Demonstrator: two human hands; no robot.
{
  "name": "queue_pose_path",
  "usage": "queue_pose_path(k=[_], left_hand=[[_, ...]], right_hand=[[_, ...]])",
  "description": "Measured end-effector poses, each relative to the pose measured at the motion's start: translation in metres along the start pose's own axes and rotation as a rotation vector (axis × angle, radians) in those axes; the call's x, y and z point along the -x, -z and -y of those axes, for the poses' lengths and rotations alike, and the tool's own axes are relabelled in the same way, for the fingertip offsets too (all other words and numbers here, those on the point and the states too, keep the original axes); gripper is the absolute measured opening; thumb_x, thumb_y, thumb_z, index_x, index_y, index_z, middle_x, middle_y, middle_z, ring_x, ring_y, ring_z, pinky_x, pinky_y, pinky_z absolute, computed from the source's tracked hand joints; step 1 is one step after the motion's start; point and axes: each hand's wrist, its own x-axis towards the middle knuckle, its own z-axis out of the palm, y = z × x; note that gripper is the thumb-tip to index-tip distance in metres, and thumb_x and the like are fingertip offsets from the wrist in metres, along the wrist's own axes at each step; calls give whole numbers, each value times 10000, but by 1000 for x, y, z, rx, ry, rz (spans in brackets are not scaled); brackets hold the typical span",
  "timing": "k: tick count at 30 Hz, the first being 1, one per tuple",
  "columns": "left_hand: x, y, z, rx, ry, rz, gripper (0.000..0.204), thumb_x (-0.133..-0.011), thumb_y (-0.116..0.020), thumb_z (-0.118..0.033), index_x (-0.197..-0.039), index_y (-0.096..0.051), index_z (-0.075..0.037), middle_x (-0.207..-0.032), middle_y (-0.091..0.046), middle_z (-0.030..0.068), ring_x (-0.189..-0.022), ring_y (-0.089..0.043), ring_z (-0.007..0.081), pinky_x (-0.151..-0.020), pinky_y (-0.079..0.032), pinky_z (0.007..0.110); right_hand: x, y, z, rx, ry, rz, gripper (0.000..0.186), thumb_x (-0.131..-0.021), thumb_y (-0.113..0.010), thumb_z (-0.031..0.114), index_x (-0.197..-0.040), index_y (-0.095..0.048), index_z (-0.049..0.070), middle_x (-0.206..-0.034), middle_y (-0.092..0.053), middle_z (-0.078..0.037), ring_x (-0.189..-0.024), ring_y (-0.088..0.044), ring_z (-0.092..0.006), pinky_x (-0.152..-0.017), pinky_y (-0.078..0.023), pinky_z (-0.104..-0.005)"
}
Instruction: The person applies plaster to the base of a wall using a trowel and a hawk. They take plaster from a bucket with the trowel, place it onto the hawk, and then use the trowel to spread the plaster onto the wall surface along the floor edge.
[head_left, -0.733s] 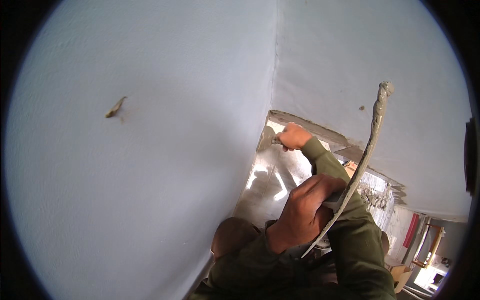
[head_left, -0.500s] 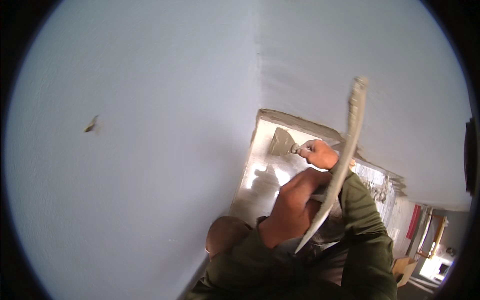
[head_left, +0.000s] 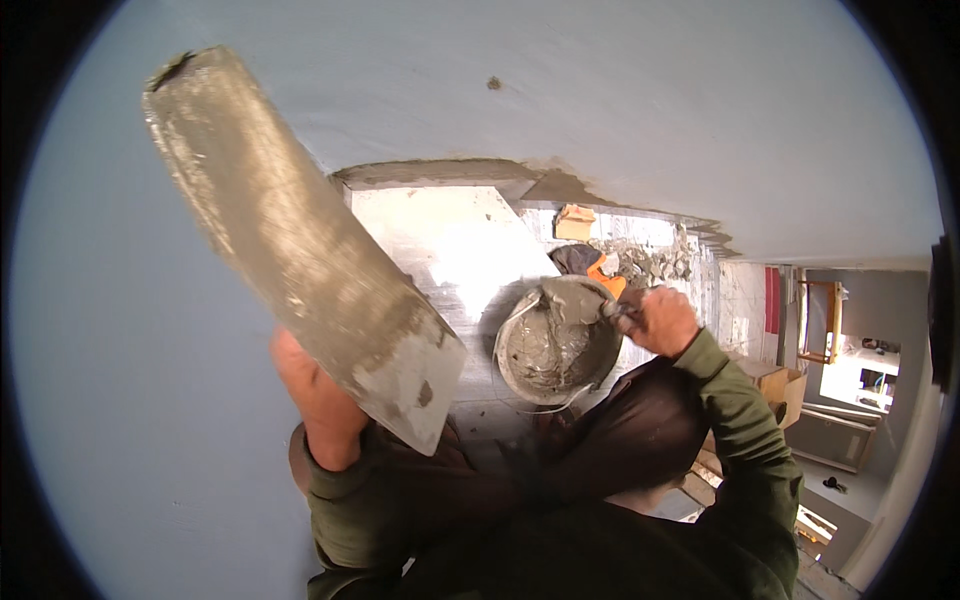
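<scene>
My left hand [head_left: 315, 390] is closed behind a large rectangular plastering trowel [head_left: 300, 240]. Its broad face is smeared with grey-brown plaster, with a cleaner strip at the near end. The fingers are mostly hidden by the blade. My right hand [head_left: 663, 318] grips a putty knife [head_left: 622, 312] by its handle over a round bucket [head_left: 504, 350]. The knife's blade reaches inside the right rim and is coated, so its outline blends with the wet grey plaster [head_left: 545, 360] in the bucket. My bent knee [head_left: 635, 430] is just below the bucket.
A wall [head_left: 700, 130] with a rough plaster strip [head_left: 430, 173] along its base rises ahead; another wall [head_left: 110, 350] is close on my left. Beyond the bucket are an orange-and-dark item [head_left: 603, 272], a brick-like block [head_left: 574, 222] and rubble [head_left: 655, 265]. A cardboard box [head_left: 785, 385] stands right.
My view has swung rightward. The trowel has gone from edge-on to face-on and now extends to the upper left. The putty knife has moved from near the wall corner into the bucket.
</scene>
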Motion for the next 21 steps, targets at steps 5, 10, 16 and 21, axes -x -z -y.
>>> queue_pose_path(k=[5, 10, 16, 21], left_hand=[[-1, 4, 8, -17, 24, -98, 144, -820, -534, -31, -942, -553, 43, -852, -616, 65, -750, -548, 119, -675, -453, 259], [-3, -10, 2, -63, -44, -52, 165, -848, -501, -39, -990, -536, 39, -895, -603, 72, -779, -555, 130, -681, -452, 257], [-5, -20, 1, 2, -82, 19, 159, -850, -517, -39, -987, -545, 35, -890, -607, 72, -776, -565, 129, -673, -459, 260], [-4, -19, 4, 41, -38, -30, 136, -827, -573, -39, -943, -575, 32, -841, -626, 64, -737, -576, 124, -651, -467, 256]], right_hand=[[15, -59, -11, 94, 143, 25, 278, -795, -563, 347, -883, -612, 88, -674, -603, -107, -646, -612, -267, -562, -462, -402], [5, -98, -17, 133, 254, 17, 285, -809, -529, 289, -988, -580, 74, -718, -602, -102, -650, -611, -266, -553, -453, -403], [-9, -122, -20, 180, 314, 29, 254, -782, -538, 253, -950, -607, 75, -727, -613, -97, -668, -606, -263, -572, -440, -406], [-15, -132, -20, 144, 261, 182, 249, -744, -579, 266, -900, -620, 77, -768, -622, -100, -710, -616, -268, -616, -456, -404]])
